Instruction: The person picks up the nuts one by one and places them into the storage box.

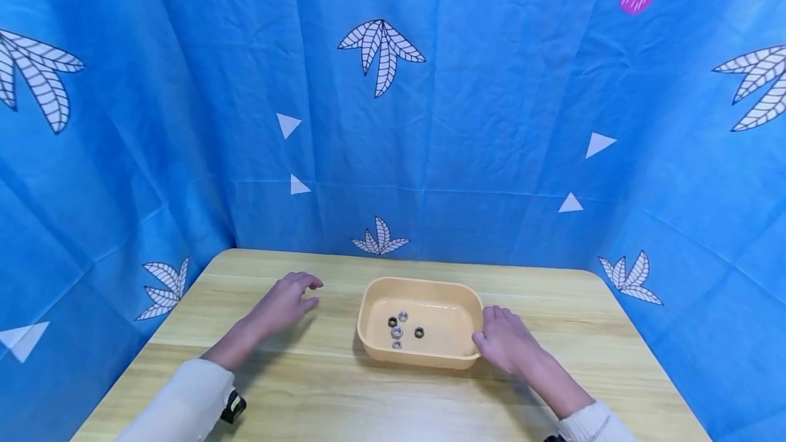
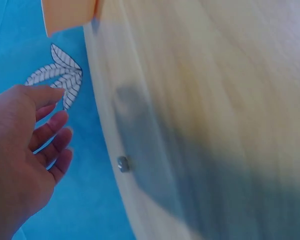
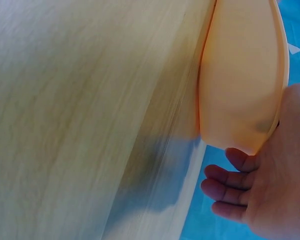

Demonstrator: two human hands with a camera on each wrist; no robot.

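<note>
A shallow peach plastic tub (image 1: 424, 361) stands on the wooden table with several small nuts inside, gathered mostly in its left half. Some are silver, like this nut (image 1: 396, 333); others are black, like this nut (image 1: 419, 332). My right hand (image 1: 506, 340) holds the tub by its right end, thumb at the rim and fingers outside the wall (image 3: 242, 85). To the left of the tub, my left hand (image 1: 285, 302) hovers over the table, fingers loosely bent, nothing held. In the left wrist view a small metal nut (image 2: 122, 164) lies on the table near that hand.
The pale wood table (image 1: 344, 401) has rounded far corners. A blue patterned curtain (image 1: 393, 142) hangs right behind it and along both sides. A black wrist strap (image 1: 233, 406) shows at the left sleeve.
</note>
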